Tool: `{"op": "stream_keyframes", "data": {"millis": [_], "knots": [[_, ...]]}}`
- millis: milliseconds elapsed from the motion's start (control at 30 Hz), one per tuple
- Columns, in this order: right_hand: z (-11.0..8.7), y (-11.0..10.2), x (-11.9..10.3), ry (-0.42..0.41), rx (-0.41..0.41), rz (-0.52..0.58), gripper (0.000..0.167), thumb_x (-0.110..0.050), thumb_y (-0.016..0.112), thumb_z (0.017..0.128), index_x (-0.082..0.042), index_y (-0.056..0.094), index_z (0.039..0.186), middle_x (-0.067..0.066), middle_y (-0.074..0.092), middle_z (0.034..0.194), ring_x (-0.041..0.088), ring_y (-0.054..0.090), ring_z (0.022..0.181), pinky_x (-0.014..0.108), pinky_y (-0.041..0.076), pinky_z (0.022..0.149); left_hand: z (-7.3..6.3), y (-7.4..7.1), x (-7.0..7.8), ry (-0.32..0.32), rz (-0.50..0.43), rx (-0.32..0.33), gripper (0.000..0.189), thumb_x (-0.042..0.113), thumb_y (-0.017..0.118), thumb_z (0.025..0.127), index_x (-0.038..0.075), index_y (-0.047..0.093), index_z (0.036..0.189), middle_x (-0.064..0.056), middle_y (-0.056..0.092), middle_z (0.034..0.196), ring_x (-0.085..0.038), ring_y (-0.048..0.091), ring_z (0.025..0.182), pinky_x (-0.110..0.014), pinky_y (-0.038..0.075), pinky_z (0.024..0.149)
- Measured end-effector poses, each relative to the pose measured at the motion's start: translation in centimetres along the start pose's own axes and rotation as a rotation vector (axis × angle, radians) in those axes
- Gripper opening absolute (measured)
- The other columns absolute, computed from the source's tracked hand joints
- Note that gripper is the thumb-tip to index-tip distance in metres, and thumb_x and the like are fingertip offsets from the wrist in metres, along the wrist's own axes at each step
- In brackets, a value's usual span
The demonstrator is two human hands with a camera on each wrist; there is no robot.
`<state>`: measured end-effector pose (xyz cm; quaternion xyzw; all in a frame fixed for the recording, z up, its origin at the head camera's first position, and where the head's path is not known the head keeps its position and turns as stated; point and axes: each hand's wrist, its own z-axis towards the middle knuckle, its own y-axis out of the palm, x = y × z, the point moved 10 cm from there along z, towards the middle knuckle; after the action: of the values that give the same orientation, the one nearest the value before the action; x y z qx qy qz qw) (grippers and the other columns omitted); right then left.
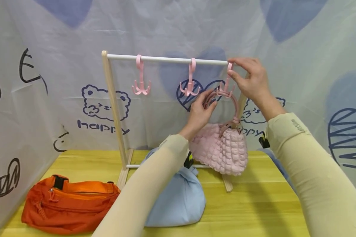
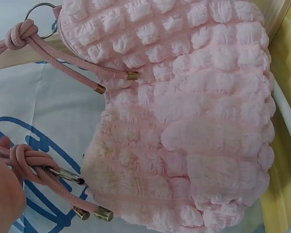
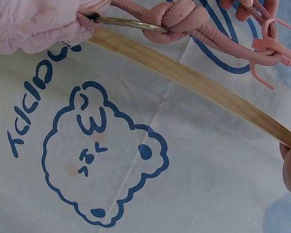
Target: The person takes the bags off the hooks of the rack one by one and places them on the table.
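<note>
3 bags: 1 puffy pink quilted fabric bag, 1 orange zippered fabric bag, 1 soft light-blue fabric bag. 3 pink plastic multi-prong hooks. 2 straight white rods, 2 pale wooden posts, 2 pale wooden feet. 2 round metal rings, 4 brass-coloured metal cord tips (all on the pink one, left wrist view). 2 bare hands, 2 cream fabric sleeves. 2 blue line-drawn bear faces.
</note>
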<state>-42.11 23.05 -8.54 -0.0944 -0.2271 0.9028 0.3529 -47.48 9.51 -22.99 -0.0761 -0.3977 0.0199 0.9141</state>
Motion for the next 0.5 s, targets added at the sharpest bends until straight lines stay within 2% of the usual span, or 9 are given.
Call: {"op": "stream_keyframes", "data": {"millis": [100,167,300,400,500], "knots": [[-0.04,-0.03,0.05,0.011,0.016,0.011,0.033,-0.011,0.076,0.096,-0.003,0.072,0.128,0.017,0.072,0.126,0.040,0.064,0.116,0.041,0.043,0.105,-0.01,-0.10,0.18,0.021,-0.014,0.029,0.040,0.008,0.065,0.103,0.008,0.060,0.143,-0.010,0.067,0.134,-0.018,0.067,0.118,-0.020,0.053,0.095],[-0.09,0.04,0.11,0.021,0.019,0.011,0.033,-0.012,0.075,0.096,-0.004,0.072,0.128,0.016,0.072,0.126,0.039,0.064,0.116,0.041,0.043,0.105,-0.09,-0.39,0.27,0.036,0.015,0.061,0.034,0.009,0.065,0.103,0.009,0.063,0.138,-0.009,0.070,0.127,-0.019,0.070,0.107,-0.020,0.055,0.087],[-0.07,0.04,0.19,0.044,0.021,-0.002,0.033,-0.015,0.075,0.097,-0.006,0.073,0.128,0.015,0.073,0.126,0.039,0.062,0.117,0.045,0.044,0.103,-0.12,-0.86,0.46,0.049,-0.010,0.103,0.027,0.009,0.066,0.103,0.008,0.067,0.130,-0.010,0.074,0.117,-0.018,0.071,0.092,-0.020,0.055,0.076],[-0.15,0.08,0.30,0.066,0.026,-0.004,0.033,-0.016,0.075,0.097,-0.007,0.074,0.128,0.015,0.073,0.127,0.038,0.060,0.119,0.047,0.044,0.104,-0.23,-0.93,0.43,0.047,-0.052,0.109,0.025,0.008,0.066,0.103,0.006,0.068,0.128,-0.011,0.074,0.113,-0.019,0.071,0.087,-0.023,0.056,0.074],[-0.20,0.15,0.43,0.088,0.026,-0.002,0.033,-0.016,0.075,0.097,-0.008,0.074,0.129,0.014,0.072,0.128,0.038,0.058,0.121,0.047,0.044,0.106,-0.47,-0.90,0.49,0.047,-0.129,0.105,0.025,0.005,0.065,0.103,0.003,0.066,0.127,-0.014,0.074,0.113,-0.027,0.073,0.089,-0.029,0.060,0.077]]}}
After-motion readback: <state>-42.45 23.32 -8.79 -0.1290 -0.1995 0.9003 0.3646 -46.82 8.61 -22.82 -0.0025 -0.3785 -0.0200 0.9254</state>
